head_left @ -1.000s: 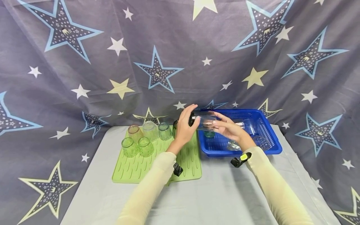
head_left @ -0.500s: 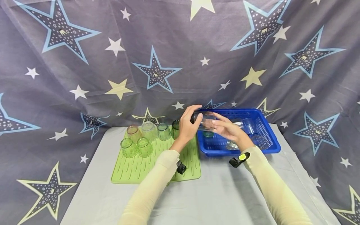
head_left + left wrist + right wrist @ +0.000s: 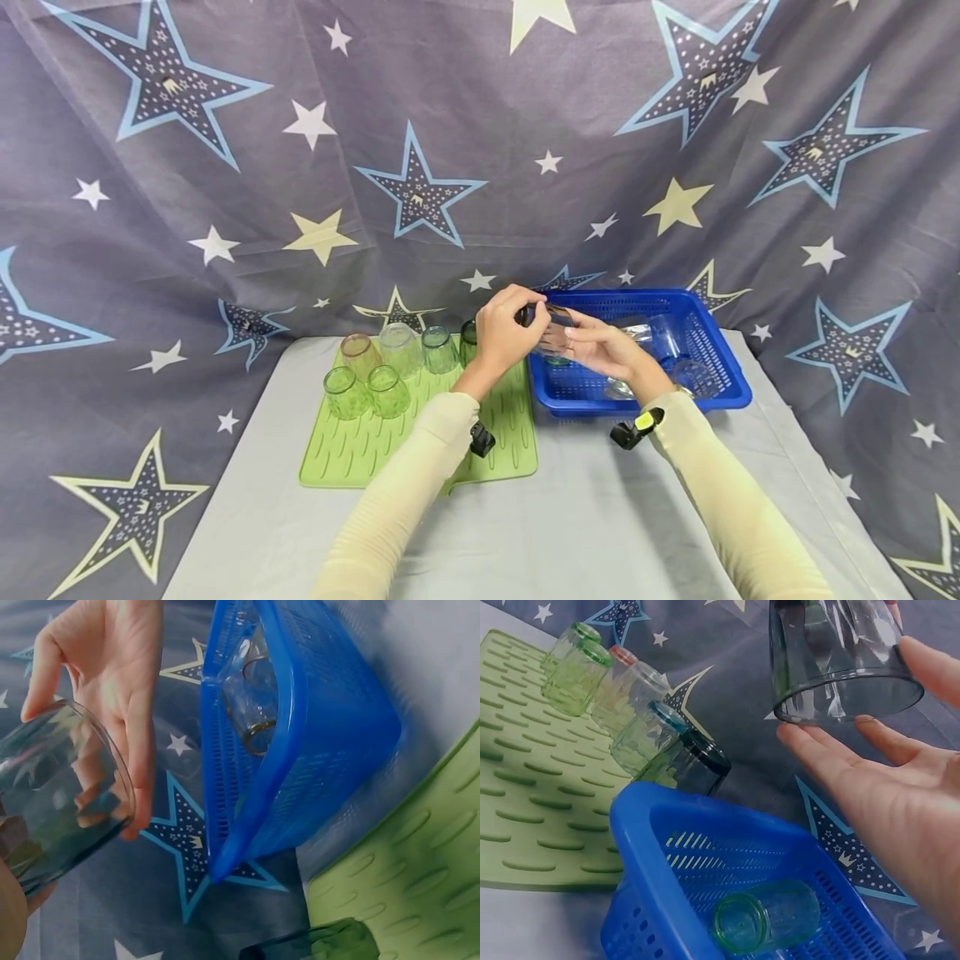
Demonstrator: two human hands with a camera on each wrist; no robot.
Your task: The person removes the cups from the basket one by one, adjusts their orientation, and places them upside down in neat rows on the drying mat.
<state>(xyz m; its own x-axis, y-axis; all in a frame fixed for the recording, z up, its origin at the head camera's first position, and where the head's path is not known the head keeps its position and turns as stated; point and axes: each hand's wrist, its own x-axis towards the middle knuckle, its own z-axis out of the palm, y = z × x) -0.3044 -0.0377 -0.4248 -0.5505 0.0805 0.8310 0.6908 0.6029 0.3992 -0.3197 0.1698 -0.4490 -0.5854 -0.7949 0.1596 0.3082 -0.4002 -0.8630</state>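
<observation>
A smoky grey, see-through glass (image 3: 557,331) hangs on its side above the left end of the blue basket. My left hand (image 3: 504,332) grips its dark base end with curled fingers. At the rim end my right hand (image 3: 613,352) holds it, thumb on one side and fingers on the other. The left wrist view shows the glass (image 3: 60,787) tilted, its wide rim towards the right hand (image 3: 112,682). Seen in the right wrist view, the fingertips of the right hand (image 3: 907,780) touch the rim of the glass (image 3: 836,675).
The blue basket (image 3: 600,409) holds several glasses, including a green-rimmed one (image 3: 769,919) lying on its side. Left of it, a green ridged mat (image 3: 360,458) bears several coloured glasses, among them a dark one (image 3: 682,765) near the basket. A starry cloth hangs behind.
The left hand's fingers, straighter before, have curled down over the glass's base end. The glass has tipped slightly, its rim end a little lower. The glasses on the mat have stayed put.
</observation>
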